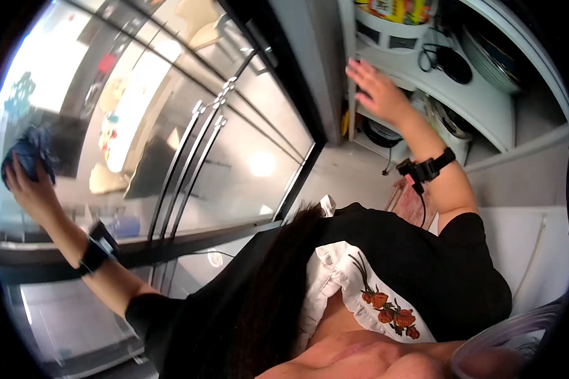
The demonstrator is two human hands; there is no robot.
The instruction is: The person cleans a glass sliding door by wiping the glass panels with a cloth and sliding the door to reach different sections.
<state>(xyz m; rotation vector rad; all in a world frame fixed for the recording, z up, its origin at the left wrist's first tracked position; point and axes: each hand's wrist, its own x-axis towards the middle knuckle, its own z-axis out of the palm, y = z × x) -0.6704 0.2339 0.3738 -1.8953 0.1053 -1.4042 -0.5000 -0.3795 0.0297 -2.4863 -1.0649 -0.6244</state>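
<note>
My left hand [33, 189] is closed on a bunched dark blue cloth [30, 151] and presses it against the glass pane [253, 145] of a dark-framed door at the far left. Part of the cloth is hidden behind my fingers. Out to the other side, my right hand [378, 91] is raised with its fingers stretched and holds nothing. It is nearest to the white shelf unit [487, 120] and the grey door frame [325, 76]; whether it touches either I cannot tell. Both wrists wear black straps with small devices.
Black handle bars [186, 164] cross the glass. On the shelves stand stacked plates [487, 60], a black round thing with a cord [454, 65] and a white container [389, 28]. Beyond the glass are a table and chairs [196, 25]. A pinkish mat [408, 205] lies low beside me.
</note>
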